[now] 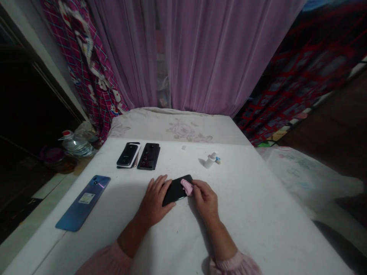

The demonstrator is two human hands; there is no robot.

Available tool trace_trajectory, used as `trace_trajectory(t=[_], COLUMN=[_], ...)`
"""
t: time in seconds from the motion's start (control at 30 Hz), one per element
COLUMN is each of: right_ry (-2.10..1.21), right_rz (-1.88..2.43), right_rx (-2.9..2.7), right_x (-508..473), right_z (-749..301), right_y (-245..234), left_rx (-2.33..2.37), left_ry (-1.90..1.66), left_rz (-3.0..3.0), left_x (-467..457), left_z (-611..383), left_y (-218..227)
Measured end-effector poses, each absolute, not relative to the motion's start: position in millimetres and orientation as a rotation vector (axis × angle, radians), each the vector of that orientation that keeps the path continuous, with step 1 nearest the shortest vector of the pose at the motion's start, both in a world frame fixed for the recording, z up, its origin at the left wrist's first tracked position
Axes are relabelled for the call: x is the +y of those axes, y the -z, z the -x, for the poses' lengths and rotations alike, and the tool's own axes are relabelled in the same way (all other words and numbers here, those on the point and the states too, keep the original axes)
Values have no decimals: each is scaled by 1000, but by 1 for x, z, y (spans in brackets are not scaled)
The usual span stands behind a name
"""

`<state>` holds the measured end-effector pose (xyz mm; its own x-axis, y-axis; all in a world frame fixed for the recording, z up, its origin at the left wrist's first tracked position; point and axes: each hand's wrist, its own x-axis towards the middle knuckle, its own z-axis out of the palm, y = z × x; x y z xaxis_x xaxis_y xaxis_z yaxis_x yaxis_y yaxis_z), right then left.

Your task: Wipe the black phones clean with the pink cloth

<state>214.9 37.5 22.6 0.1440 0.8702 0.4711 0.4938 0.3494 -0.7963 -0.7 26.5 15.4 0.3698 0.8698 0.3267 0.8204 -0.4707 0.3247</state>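
The left hand [155,200] is nearest. Its fingers are spread a little, and they lie on the left end of a black phone [175,191] and press it down. The right hand [205,199] pinches a pink cloth [186,187] between its thumb and fingers, and the cloth touches the right end of the phone. The phone lies flat and turned at a slant, near the middle of the white tabletop [258,214]. Both arms come in from the near edge, with pink sleeves [106,263] at the wrists.

By the left edge lies a blue phone [83,202], also on a slant. Further up, near the far edge, are two dark phones side by side. The left one [128,154] sits on something white, and the right one [148,156] has a shiny back. To the right of them stands a small white bottle [210,161], tipped on its side, with a little blue thing [218,160] just beside it. A tiny white bit [184,147] lies near the far edge.

Past the far left corner is a big plastic bottle [77,145]. Past the far edge is a pale bed with a flower pattern [183,130]. Behind it all hangs a purple curtain [195,49], with a pink checked cloth [91,72] on its left and a dark red cloth [309,76] on its right.
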Motion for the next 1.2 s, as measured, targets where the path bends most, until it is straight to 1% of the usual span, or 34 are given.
trace_trajectory(t=[0.17, 0.27, 0.4, 0.5, 0.6, 0.73, 0.83, 0.97, 1.07, 1.2], right_ry=[-434, -520, -783, -1006, -1178, -1340, -1316, -1256, -1209, -1170], right_rz=[1162, 1171, 1236, 1191, 1089, 1022, 1029, 1004, 1005, 1049], right_rx=[-1780, -1706, -1437, -1281, -1201, -1102, -1048, -1128, -1149, -1030], right_x=[37, 41, 46, 46, 45, 44, 42, 38, 37, 38], right_z=[-214, -211, -209, -209, -207, -198, -192, -188, -189, -198], right_y=[-21, -19, -15, -15, -17, -19, -20, -23, -22, -21], left_rx=[1550, 1566, 1601, 1570, 1493, 1588, 1606, 1569, 1525, 1507], left_ry=[-709, -725, -858, -991, -984, -955, -984, -1062, -1138, -1183], left_rz=[-2515, -2472, -2320, -2158, -2069, -1793, -1526, -1178, -1054, -970], left_x=[24, 24, 25, 27, 28, 23, 18, 16, 17, 20], left_z=[-2, -6, -20, -32, -37, -38, -41, -48, -53, -57], left_y=[-19, -18, -21, -33, -51, -64, -60, -52, -50, -51])
